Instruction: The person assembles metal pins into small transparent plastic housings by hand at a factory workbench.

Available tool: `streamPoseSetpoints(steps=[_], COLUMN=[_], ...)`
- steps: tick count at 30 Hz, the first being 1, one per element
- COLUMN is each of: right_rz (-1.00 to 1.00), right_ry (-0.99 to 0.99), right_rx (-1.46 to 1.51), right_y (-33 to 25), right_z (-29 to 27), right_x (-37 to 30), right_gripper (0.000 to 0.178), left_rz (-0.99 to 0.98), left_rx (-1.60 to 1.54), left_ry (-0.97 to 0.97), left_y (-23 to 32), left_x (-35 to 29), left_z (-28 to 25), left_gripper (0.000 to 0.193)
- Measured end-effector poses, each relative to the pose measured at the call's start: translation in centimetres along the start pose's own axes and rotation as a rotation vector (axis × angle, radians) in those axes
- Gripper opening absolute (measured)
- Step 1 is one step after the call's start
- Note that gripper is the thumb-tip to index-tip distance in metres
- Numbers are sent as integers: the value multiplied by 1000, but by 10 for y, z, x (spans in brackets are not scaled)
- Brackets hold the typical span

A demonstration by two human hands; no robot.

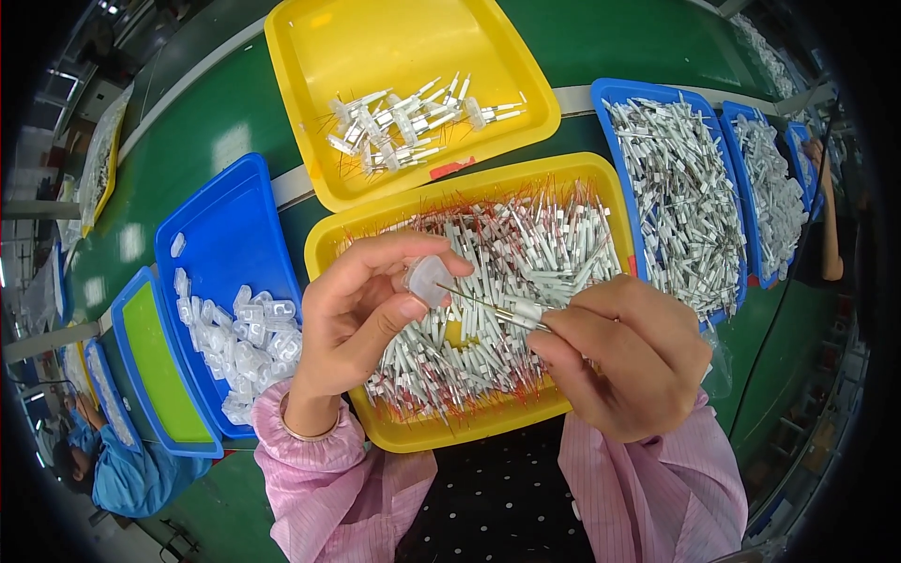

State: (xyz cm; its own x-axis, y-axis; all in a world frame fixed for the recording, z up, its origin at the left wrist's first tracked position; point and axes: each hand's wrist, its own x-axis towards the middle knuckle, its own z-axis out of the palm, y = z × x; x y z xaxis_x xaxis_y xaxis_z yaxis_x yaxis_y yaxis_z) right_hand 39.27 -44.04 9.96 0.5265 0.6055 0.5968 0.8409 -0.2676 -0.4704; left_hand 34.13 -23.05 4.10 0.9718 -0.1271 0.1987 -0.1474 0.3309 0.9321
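My left hand (349,319) pinches a translucent plastic cap (429,281) between thumb and fingers, above the near yellow tray. In my right hand (633,355) is a thin white-and-metal stick part (514,313), held at one end. Its slender wire end points left and meets the cap's face; whether it enters the cap I cannot tell. Below both hands, the near yellow tray (408,441) holds many white sticks (479,366) with fine red wires. Up in the far yellow tray (347,38) lies a small group of clear caps with white sticks (399,127) in them.
On the left, a blue tray (211,206) holds loose clear caps (246,347), beside a blue-rimmed green tray (160,366). At right, a blue tray (605,94) is heaped with white sticks (676,197). A person in blue (141,469) sits at the lower left.
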Motion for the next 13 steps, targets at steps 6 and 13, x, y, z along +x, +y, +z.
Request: streamPoseSetpoints(steps=[6, 13], right_rz=[-8, 162], right_ry=[-56, 16], right_rx=[-27, 129], right_y=[-3, 7], right_z=[2, 21], right_x=[2, 1], right_gripper=[24, 22], left_rz=[-1, 34], left_rx=[61, -66], left_ry=[-5, -48], left_y=[3, -2], left_x=[1, -5], left_z=[3, 1], left_gripper=[34, 38])
